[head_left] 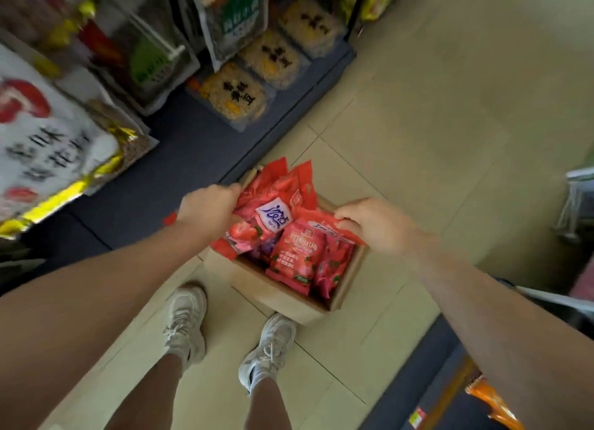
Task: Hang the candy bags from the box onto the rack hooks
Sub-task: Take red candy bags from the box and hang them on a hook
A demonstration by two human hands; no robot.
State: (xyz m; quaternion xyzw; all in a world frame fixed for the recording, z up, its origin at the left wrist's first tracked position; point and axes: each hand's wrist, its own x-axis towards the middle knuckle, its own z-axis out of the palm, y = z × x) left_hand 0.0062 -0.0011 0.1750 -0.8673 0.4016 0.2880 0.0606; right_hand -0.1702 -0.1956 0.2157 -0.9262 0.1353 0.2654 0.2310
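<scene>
On the tiled floor (pixel 450 114), just in front of our 2 white sneakers (pixel 188 320), we are looking down at an open cardboard box (pixel 283 296) packed with red candy bags (pixel 294 259). We are reaching both bare arms down to it. Our left hand (pixel 209 209) is sitting at the box's far left corner, its fingers curled around the edge of a bunch of red bags (pixel 276 188) that is rising above the rim and fanning out toward the far side; a white and purple label on 1 of them is showing just right of our knuckles. Our right hand (pixel 374 222) is sitting at the box's far right edge, its fingers curled down and pinching the top strip of another red bag (pixel 324 227), which is lying across the pile directly below and left of the hand. More bags are standing upright inside the box along its near right wall, between our 2 hands and our shoes, touching one another.

Beyond the box's far left side, a dark shelf base (pixel 193 146) is carrying clear snack packs (pixel 234 92), and hanging packets (pixel 151 59) are blurring above them. At the near right corner of the view, an orange packet (pixel 491 404) is showing beside another dark shelf edge.
</scene>
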